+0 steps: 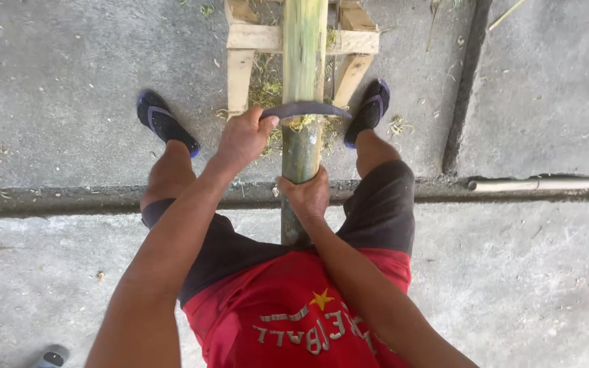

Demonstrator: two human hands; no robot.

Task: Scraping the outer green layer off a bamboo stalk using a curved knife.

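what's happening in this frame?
A person stands over a green bamboo pole that rests on a wooden stand. The left hand grips a curved dark blade laid across the pole; the right hand clasps the pole nearer the body. Green shavings lie on the concrete floor.

We see soft, even daylight with no hard shadows or glare on the grey concrete floor [69,61]. The frame is mostly sharp; wide-angle stretch bends its edges, and the red printed shirt [294,320] nearest us looks slightly soft.
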